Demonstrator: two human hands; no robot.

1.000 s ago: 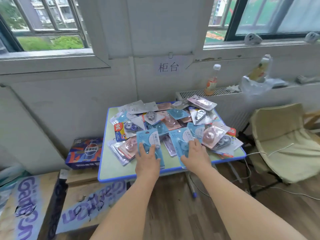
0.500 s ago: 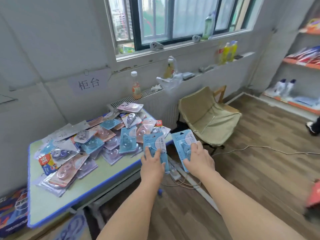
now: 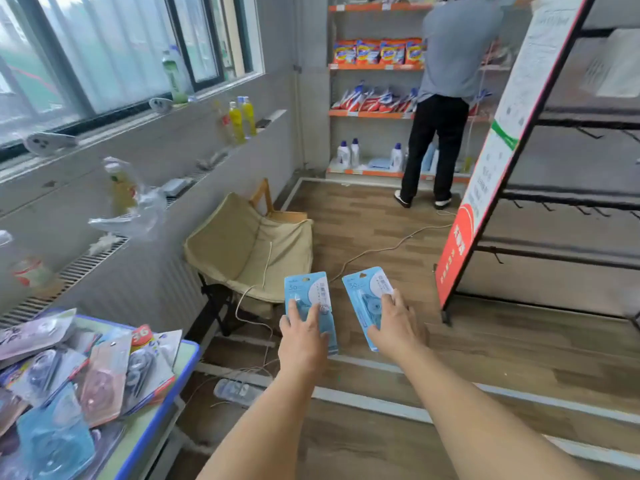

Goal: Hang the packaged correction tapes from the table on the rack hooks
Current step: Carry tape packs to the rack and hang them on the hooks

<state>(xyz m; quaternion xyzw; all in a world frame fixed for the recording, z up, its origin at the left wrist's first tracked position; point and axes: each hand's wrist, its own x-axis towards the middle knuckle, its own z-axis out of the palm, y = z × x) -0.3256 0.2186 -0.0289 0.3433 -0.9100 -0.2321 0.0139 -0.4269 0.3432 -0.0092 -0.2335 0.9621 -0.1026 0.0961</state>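
Head view: packaged correction tapes (image 3: 306, 299) under fingers (image 3: 294, 308).

- two blue correction tape packs (image 3: 309, 303), one held in each hand
- heap of packs on table (image 3: 157, 424), near left, too overlapped to count
- one folding chair (image 3: 249, 244)
- one black hook rack (image 3: 568, 188), right
- one person (image 3: 450, 98), far

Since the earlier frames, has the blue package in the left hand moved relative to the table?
Yes. The blue package in the left hand has left the table and now hangs over the floor, right of its edge.
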